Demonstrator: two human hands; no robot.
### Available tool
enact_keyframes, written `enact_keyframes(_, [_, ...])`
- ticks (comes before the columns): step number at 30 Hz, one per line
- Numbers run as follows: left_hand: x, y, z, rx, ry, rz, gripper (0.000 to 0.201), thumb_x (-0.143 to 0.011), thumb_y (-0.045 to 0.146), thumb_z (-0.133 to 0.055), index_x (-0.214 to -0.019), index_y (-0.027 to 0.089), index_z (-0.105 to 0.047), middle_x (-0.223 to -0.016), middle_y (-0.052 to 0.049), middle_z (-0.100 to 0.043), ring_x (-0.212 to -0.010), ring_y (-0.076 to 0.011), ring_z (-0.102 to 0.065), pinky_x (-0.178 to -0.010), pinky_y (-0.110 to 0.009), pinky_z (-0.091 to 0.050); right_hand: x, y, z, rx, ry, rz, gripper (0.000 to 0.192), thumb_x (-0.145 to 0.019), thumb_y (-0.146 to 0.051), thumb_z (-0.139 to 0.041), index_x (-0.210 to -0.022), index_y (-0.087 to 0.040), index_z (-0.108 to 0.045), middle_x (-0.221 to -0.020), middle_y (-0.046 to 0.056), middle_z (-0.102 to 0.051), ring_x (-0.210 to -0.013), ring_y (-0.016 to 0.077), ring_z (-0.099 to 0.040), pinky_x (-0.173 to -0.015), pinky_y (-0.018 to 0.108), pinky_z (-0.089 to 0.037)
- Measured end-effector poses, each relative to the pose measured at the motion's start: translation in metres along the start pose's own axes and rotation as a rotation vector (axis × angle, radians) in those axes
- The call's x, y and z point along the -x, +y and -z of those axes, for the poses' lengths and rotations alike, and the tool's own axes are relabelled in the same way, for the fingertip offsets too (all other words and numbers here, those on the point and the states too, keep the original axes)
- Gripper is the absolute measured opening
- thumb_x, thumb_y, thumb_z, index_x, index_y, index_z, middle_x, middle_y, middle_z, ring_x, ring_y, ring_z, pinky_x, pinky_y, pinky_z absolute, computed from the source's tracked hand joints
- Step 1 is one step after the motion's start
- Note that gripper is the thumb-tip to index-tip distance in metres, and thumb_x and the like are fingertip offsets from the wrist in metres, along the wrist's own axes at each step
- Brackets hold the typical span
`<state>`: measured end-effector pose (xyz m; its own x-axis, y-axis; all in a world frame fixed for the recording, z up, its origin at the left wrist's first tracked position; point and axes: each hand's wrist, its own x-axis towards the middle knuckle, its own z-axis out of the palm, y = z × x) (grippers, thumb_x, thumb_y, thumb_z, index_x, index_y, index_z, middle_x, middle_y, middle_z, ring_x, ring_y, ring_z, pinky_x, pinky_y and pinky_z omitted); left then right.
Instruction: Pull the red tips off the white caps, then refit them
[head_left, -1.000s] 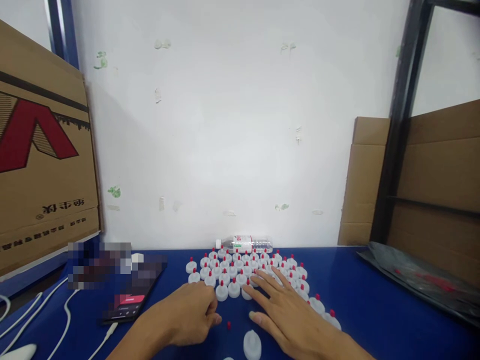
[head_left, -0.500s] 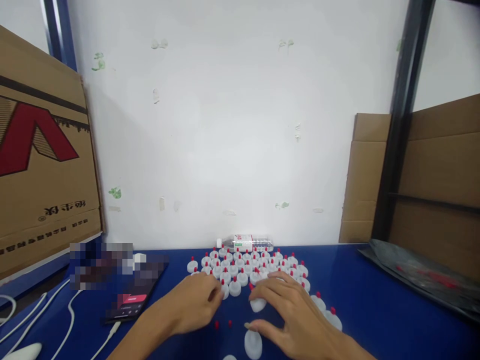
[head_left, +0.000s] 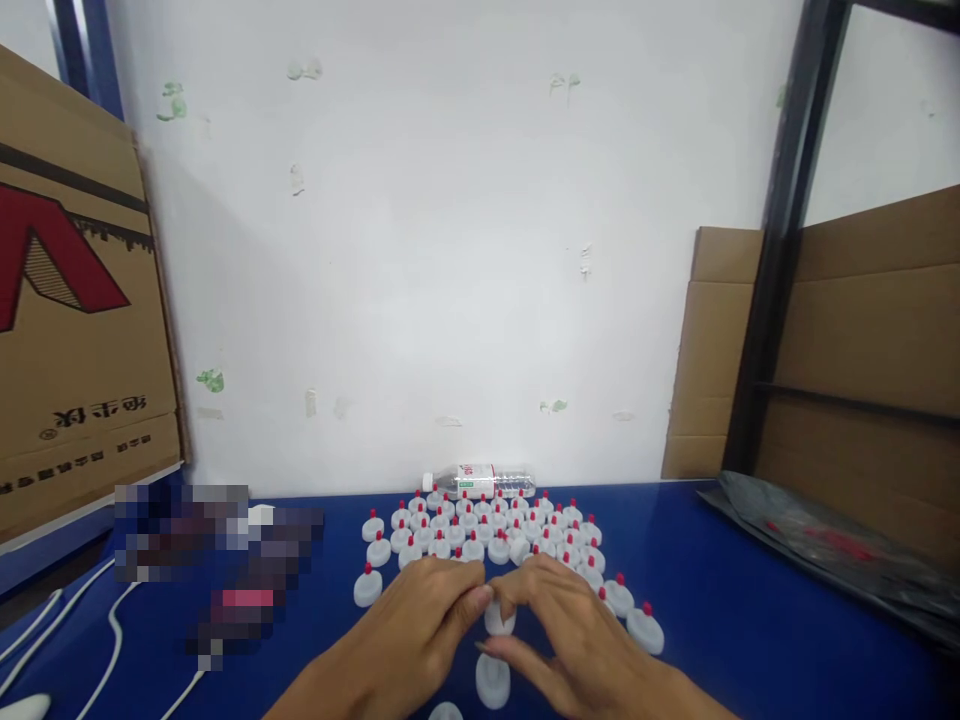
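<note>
**Both hands pinch one white cap at the near edge of the rows**

A cardboard box (head_left: pixel 75 330) stands far left. On the blue table (head_left: pixel 750 620), the left hand (head_left: pixel 420 625) and right hand (head_left: pixel 570 630) meet fingertip to fingertip, both pinching a white cap (head_left: pixel 499 620). Another plain white cap (head_left: pixel 493 680) lies just nearer. Behind them stand rows of red-tipped caps (head_left: pixel 487 530), then a lying water bottle (head_left: pixel 480 482). Far right lies a dark bag (head_left: pixel 825 550).

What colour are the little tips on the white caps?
Red tips on white caps, seen in the head view.
</note>
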<state>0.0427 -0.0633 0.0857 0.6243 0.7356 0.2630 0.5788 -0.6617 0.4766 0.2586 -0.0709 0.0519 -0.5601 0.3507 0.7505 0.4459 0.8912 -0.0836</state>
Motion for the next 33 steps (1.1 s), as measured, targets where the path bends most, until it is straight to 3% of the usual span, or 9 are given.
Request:
enact_keyframes(5, [-0.011,-0.016,0.006,0.479,0.017,0.158,0.055,-0.098,0.071,-0.022,-0.068,0.025,-0.031,-0.058,0.007,-0.029,-0.051,-0.0122,-0.027,-0.048,-0.027,-0.024,-0.005,0.013,0.010,0.028,-0.022,-0.014,0.012,-0.103,-0.016,-0.052,-0.113,-0.023,-0.051,-0.103,0.003,-0.071,-0.092,0.0183,-0.067,-0.092,0.036,-0.048])
enact_keyframes(7, [-0.011,-0.022,0.020,0.384,0.104,0.177,0.052,-0.099,0.066,-0.022,-0.067,0.025,-0.027,-0.059,0.007,-0.026,-0.051,-0.0124,-0.026,-0.050,-0.028,-0.024,-0.006,0.019,0.014,0.064,-0.011,-0.079,0.010,-0.103,-0.015,-0.052,-0.108,-0.023,-0.054,-0.103,0.003,-0.071,-0.094,0.0188,-0.066,-0.092,0.036,-0.048])
enact_keyframes(10, [-0.004,-0.029,0.042,-0.114,0.063,0.171,0.045,-0.101,0.046,-0.034,-0.064,0.022,-0.038,-0.062,0.003,-0.043,-0.061,-0.0155,-0.040,-0.061,-0.030,-0.028,-0.005,0.023,0.017,0.087,-0.051,-0.195,0.008,-0.103,-0.020,-0.054,-0.107,-0.023,-0.060,-0.107,0.004,-0.070,-0.099,0.0210,-0.065,-0.091,0.037,-0.047])
enact_keyframes(13, [0.006,-0.036,0.053,-0.328,-0.178,0.348,0.024,-0.090,0.029,-0.050,-0.068,0.022,-0.055,-0.071,-0.001,-0.063,-0.069,-0.0191,-0.056,-0.062,-0.029,-0.031,-0.006,0.019,0.017,0.066,-0.158,-0.231,0.011,-0.102,-0.029,-0.060,-0.111,-0.025,-0.064,-0.110,0.003,-0.070,-0.102,0.0216,-0.063,-0.097,0.039,-0.044])
enact_keyframes(15, [0.011,-0.040,0.054,-0.327,-0.333,0.469,0.007,-0.078,0.023,-0.059,-0.072,0.023,-0.064,-0.076,-0.001,-0.069,-0.071,-0.0204,-0.062,-0.058,-0.027,-0.033,-0.007,0.014,0.016,0.031,-0.243,-0.219,0.011,-0.103,-0.029,-0.057,-0.108,-0.025,-0.066,-0.107,0.000,-0.072,-0.102,0.0201,-0.063,-0.103,0.039,-0.039])
enact_keyframes(17, [0.013,-0.043,0.052,-0.290,-0.404,0.517,0.005,-0.071,0.023,-0.066,-0.075,0.024,-0.069,-0.074,0.000,-0.070,-0.070,-0.0204,-0.065,-0.054,-0.026,-0.034,-0.007,0.011,0.016,0.005,-0.308,-0.205,0.017,-0.106,-0.025,-0.051,-0.104,-0.025,-0.067,-0.103,-0.002,-0.073,-0.100,0.0181,-0.063,-0.104,0.039,-0.035])
enact_keyframes(22, [0.010,-0.043,0.047,-0.131,-0.403,0.499,0.013,-0.066,0.032,-0.076,-0.063,0.022,-0.068,-0.059,0.004,-0.061,-0.060,-0.0163,-0.059,-0.050,-0.025,-0.033,-0.004,0.012,0.015,0.001,-0.378,-0.226,0.021,-0.107,-0.028,-0.050,-0.101,-0.025,-0.069,-0.101,-0.003,-0.075,-0.096,0.0179,-0.063,-0.098,0.037,-0.035])
enact_keyframes(26, [0.008,-0.040,0.041,-0.076,-0.400,0.485,0.022,-0.071,0.033,-0.072,-0.055,0.021,-0.063,-0.054,0.003,-0.059,-0.059,-0.0162,-0.058,-0.051,-0.025,-0.034,-0.002,0.013,0.012,-0.019,-0.410,-0.225,0.022,-0.107,-0.030,-0.049,-0.101,-0.026,-0.070,-0.099,-0.003,-0.075,-0.092,0.0164,-0.066,-0.102,0.037,-0.032])
enact_keyframes(33, [0.009,-0.041,0.037,-0.217,-0.415,0.449,0.022,-0.082,0.040,-0.064,-0.068,0.022,-0.064,-0.068,0.002,-0.065,-0.063,-0.0173,-0.057,-0.052,-0.028,-0.031,-0.002,0.009,0.012,-0.017,-0.411,-0.245,0.023,-0.107,-0.031,-0.047,-0.106,-0.028,-0.069,-0.100,-0.004,-0.075,-0.093,0.0165,-0.067,-0.109,0.038,-0.025])
